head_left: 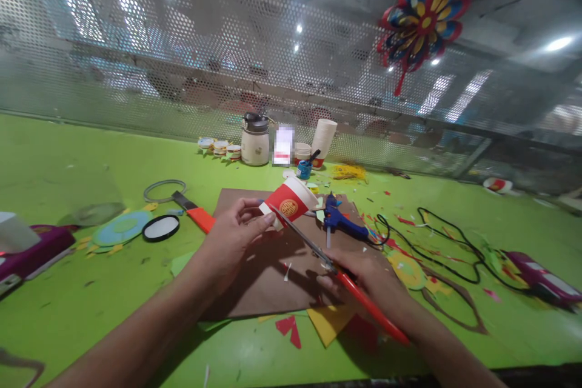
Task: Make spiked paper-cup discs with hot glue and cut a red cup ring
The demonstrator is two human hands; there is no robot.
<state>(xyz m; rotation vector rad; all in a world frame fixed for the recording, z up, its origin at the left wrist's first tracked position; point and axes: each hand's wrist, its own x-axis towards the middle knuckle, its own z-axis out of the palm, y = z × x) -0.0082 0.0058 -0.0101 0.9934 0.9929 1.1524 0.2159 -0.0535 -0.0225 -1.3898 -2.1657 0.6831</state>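
Observation:
My left hand [234, 236] is closed round the base of a red and white paper cup [291, 201], holding it tilted on its side above a brown board [268, 273]. My right hand [364, 276] grips red-handled scissors [327, 264]. Their blades run up and left to the cup's bottom edge, touching it near my left fingertips. A blue glue gun [341, 221] lies on the board just right of the cup.
On the green table [68, 170] lie a red utility knife [195, 212], a black-rimmed lid [160, 228], paper scraps [327, 321], a black cable [450, 248] and purple objects at both sides. Cups and a jar [255, 139] stand by the perforated metal screen. A paper flower [422, 15] hangs on the screen above.

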